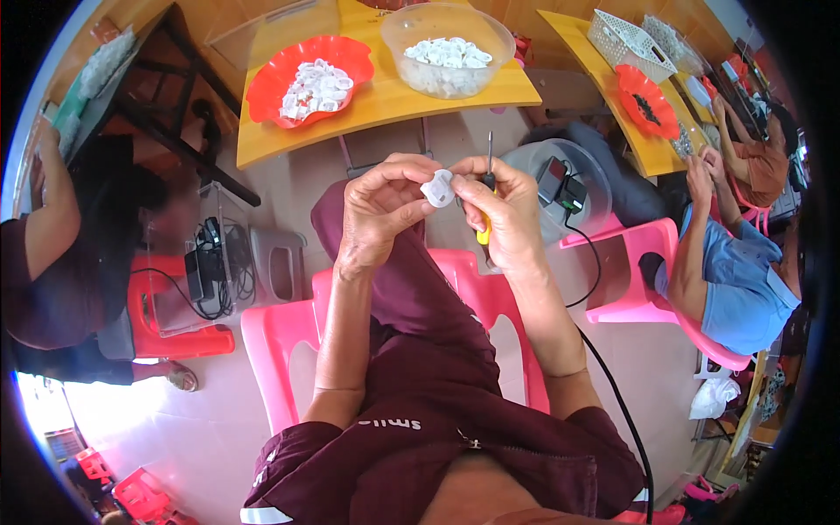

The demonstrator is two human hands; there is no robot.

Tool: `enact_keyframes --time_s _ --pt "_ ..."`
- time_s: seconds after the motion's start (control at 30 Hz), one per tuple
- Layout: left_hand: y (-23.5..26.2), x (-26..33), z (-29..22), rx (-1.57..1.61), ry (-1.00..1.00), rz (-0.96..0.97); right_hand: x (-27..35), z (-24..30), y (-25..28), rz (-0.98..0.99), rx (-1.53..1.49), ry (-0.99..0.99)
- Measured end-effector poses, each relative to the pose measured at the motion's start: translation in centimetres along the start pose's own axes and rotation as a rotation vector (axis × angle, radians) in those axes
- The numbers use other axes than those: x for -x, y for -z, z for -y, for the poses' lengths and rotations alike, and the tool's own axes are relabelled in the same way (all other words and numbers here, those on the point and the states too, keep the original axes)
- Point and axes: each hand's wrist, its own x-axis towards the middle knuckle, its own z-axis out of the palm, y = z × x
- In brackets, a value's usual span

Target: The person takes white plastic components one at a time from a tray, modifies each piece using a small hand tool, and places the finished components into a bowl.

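Near the upper centre of the frame, your white plastic part [439, 190] turns a flat face toward the camera; its long axis is hard to tell. Your yellow-handled screwdriver [489, 181] stands nearly upright, tip upward. Your left hand [378, 208] pinches the part's left side, thumb below; your right hand [507, 210], fingers curled closed, holds the screwdriver and meets the part's right edge.

Small workshop around you, red bowl [262, 94] and clear bowl [499, 68] of white parts [446, 52] on the counter [382, 103], screwdriver [484, 234] in your right grip [505, 206], co-worker [739, 284] seated at another counter [654, 154]
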Motion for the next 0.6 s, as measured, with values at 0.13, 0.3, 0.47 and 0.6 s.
enact_keyframes --time_s 0.13,0.3,0.47,0.6 --pt "-0.7 0.2 -0.6 0.127 0.087 -0.085 -0.5 1.4 0.0 0.006 0.199 0.041" --pt "-0.5 0.3 -0.1 0.098 0.23 -0.151 -0.8 2.2 0.0 0.054 0.347 0.105" --pt "0.0 0.6 0.5 0.093 0.325 -0.122 -1.1 1.7 0.3 0.086 0.502 0.238" --pt "-0.3 0.5 0.8 0.241 0.324 -0.113 -1.1 1.7 0.3 0.079 0.477 0.233"
